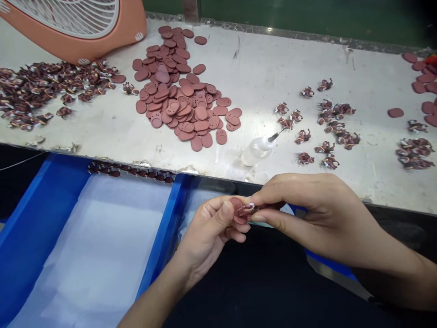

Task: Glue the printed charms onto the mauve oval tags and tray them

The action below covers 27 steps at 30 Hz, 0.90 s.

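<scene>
Between the thumb and fingers of my left hand [213, 223] is a reddish-brown oval base [236, 205], tilted toward me. My right hand [307, 209] pinches a small brown horse-like figurine [251, 208] with white and yellowish details, its legs against the base's face. Whether the legs sit in the base's holes I cannot tell. Both hands are in front of the worktable's edge. A translucent glue bottle [256, 150] with a thin needle tip lies on the table just beyond them. Several similar loose figurines [336, 125] lie past the bottle.
A large pile of oval bases [191, 109] spreads over the middle of the table [259, 68]. Many figurines [51, 89] are heaped at left beside an orange fan [133, 27]. Below, a blue tray [32, 232] lined with white sheets holds a row of figurines [136, 172] along its far end.
</scene>
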### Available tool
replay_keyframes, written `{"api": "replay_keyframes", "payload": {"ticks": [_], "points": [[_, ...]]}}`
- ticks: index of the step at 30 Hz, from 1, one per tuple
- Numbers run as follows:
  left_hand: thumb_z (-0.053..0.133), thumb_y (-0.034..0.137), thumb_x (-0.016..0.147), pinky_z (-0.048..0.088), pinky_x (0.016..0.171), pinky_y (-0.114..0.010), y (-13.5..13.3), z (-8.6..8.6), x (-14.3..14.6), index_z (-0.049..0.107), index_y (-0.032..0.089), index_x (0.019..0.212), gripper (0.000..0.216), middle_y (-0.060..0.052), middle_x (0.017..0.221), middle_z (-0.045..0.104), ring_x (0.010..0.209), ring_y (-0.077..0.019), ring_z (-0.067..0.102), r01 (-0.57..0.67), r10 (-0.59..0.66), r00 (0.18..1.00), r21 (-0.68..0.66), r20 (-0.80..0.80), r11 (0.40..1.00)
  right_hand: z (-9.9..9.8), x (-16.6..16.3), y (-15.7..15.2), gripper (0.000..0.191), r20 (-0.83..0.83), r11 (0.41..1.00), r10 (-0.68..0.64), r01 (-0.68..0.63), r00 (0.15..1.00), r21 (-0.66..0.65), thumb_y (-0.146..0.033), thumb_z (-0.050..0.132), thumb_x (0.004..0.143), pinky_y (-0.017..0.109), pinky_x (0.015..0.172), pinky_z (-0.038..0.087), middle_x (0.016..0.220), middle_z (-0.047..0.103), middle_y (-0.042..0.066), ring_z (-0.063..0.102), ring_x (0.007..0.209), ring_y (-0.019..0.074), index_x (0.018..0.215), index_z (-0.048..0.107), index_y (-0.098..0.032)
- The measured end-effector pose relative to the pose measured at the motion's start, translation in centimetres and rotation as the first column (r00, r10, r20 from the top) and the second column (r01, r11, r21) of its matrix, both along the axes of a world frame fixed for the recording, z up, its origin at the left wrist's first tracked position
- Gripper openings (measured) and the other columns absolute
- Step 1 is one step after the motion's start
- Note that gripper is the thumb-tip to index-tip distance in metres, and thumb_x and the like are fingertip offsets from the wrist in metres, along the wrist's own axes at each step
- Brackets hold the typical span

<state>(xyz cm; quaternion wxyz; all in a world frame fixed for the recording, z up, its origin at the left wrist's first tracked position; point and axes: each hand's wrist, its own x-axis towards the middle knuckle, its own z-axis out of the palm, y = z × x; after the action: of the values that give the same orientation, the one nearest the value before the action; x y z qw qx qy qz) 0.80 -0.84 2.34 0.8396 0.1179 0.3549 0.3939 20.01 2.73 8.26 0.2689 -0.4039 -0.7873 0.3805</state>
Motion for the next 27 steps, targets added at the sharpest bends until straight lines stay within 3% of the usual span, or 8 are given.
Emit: {"api": "replay_keyframes", "payload": {"ticks": [8,14,27], "points": [[0.078,0.043,0.081,0.056,0.055,-0.012,-0.2,-0.2,-0.2,0.081,0.018,0.084,0.025,0.001,0.069,0.073,0.059,-0.0062,0.066,-0.002,0.002,1.0,-0.014,0.018,1.0,0.2,-0.1,0.4,0.012,0.024,0.999,0.028,-0.029,0.999,0.014,-0.014,0.067,0.091,0.024,0.061,0.054,0.082,0.075,-0.003,0.069,0.069,0.0131,0.095,0.072,-0.024],[0.081,0.041,0.08,0.056,0.054,-0.012,-0.1,-0.4,-0.3,0.081,0.018,0.085,0.023,0.001,0.067,0.072,0.058,-0.0062,0.066,-0.016,0.017,1.0,-0.032,0.013,0.999,0.6,-0.2,0.6,0.013,0.07,0.992,0.118,-0.121,0.991,0.044,-0.012,0.064,0.093,0.022,0.069,0.052,0.086,0.074,-0.003,0.068,0.076,0.01,0.1,0.07,-0.02],[0.085,0.044,0.074,0.053,0.055,-0.012,-0.4,0.3,0.0,0.079,0.017,0.077,0.028,0.002,0.063,0.069,0.054,-0.0049,0.062,-0.077,0.076,0.997,-0.038,-0.032,0.996,1.0,-0.5,0.6,0.011,0.12,0.985,0.159,-0.166,0.98,0.049,-0.014,0.06,0.096,0.017,0.067,0.047,0.085,0.068,-0.002,0.062,0.073,0.0067,0.1,0.069,-0.019]]}}
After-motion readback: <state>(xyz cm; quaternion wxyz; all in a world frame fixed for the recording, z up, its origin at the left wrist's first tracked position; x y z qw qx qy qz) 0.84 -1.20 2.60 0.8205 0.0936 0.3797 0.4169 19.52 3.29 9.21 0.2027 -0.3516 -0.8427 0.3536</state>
